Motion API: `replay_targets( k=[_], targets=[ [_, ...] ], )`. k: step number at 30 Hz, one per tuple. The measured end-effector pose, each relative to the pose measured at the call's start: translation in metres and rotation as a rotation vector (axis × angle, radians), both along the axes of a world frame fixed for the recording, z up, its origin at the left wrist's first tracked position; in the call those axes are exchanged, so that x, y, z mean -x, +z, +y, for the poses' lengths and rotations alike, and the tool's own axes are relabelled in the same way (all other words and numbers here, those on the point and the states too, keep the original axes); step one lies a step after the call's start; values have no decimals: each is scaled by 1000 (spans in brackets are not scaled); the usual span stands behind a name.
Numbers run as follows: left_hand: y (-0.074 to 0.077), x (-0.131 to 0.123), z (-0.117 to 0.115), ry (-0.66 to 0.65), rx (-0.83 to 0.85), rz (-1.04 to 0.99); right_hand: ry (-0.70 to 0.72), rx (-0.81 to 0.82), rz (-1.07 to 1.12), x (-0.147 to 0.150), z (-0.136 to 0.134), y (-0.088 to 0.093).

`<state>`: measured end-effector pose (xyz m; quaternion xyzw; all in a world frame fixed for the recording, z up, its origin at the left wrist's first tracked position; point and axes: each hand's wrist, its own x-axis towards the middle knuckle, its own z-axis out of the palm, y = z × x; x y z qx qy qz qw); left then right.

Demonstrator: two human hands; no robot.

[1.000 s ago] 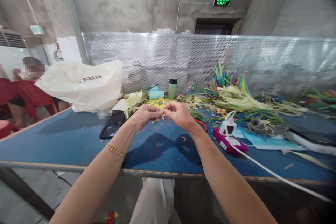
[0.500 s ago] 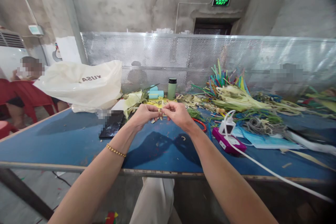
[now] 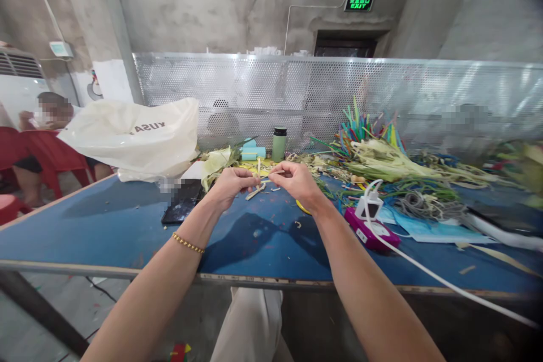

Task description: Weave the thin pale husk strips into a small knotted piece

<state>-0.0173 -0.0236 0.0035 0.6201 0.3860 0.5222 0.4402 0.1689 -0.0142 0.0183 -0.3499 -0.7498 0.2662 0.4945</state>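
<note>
Above the table's middle, my left hand [image 3: 235, 185] is closed in a pinch on a small pale husk strip [image 3: 259, 166]. One end of this strip stands up over the fingertips, and another pale end hangs below them. Just to the right, my right hand [image 3: 294, 182] also pinches, with a thin pale length running from its fingertips towards the left hand. How the pieces are folded or joined between the fingers is too small to make out. Larger pale green husks [image 3: 218, 165] lie beyond my left hand.
A green bottle [image 3: 279, 145] stands at the back. To the right are a husk pile [image 3: 382, 159], coloured stems, wire coils [image 3: 418, 203] and a purple power strip [image 3: 369, 232] with a white cable. Left are a dark tablet [image 3: 182, 203] and white bag [image 3: 139, 136]. A person sits far left.
My hands have parted slightly, the right one moving a little to the right. More of the pale strip now shows between and below the fingers.
</note>
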Motion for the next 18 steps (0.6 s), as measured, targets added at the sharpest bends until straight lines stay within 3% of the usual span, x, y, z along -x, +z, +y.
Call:
replay_targets(
  k=[5,14,18],
  targets=[
    [0,-2,-1,-36,26,-15,47,35,68,2,-1,1],
    [1,-5,-2,149,-114,54,-144,67,69,2,6,-4],
    [1,-9,-4,140,-134,66,-151,54,105,5,6,-4]
  ],
)
